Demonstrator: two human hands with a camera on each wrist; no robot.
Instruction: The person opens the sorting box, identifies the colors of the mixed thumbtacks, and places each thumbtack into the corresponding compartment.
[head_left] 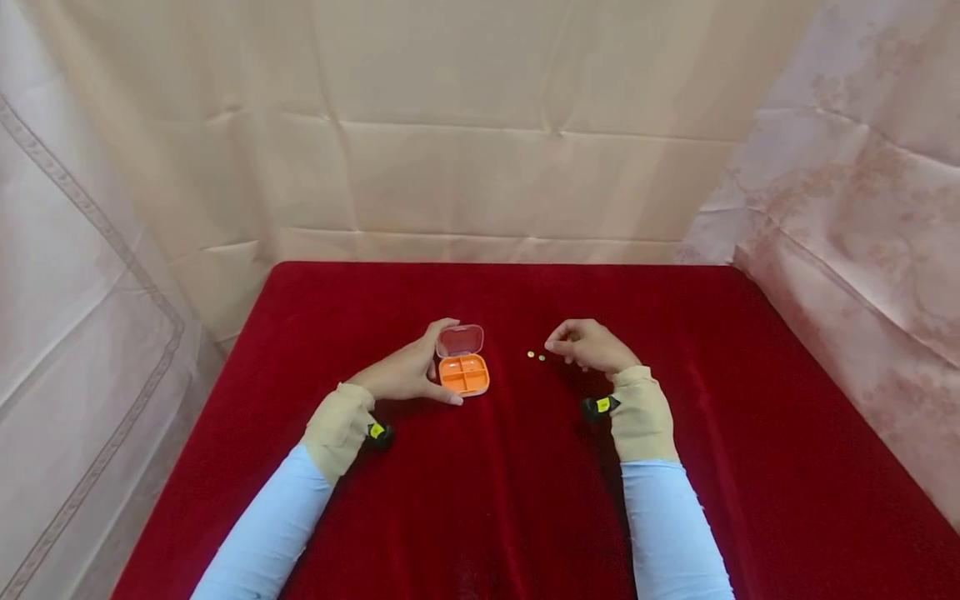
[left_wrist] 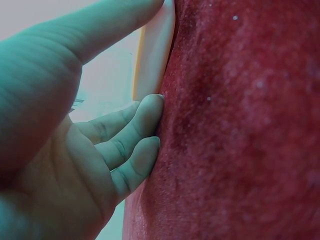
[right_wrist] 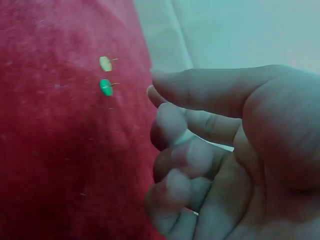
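Observation:
An orange pill box [head_left: 464, 376] lies on the red cloth with its clear lid [head_left: 461, 340] raised at the far side; its tray has several compartments. My left hand [head_left: 405, 371] holds the box from the left, thumb along the near edge and fingers around the far side. In the left wrist view the box's pale side [left_wrist: 155, 55] shows beside the thumb. A yellow thumbtack [right_wrist: 105, 63] and a green thumbtack [right_wrist: 106, 87] lie right of the box. Just beyond them hovers my right hand [head_left: 592, 344], fingers curled and thumb near the index fingertip, with nothing visible between them.
A red velvet cloth [head_left: 420, 508] covers the table. Beige curtains [head_left: 465, 175] hang behind its far edge, and pale fabric hangs on the left [head_left: 82, 275] and right [head_left: 862, 217].

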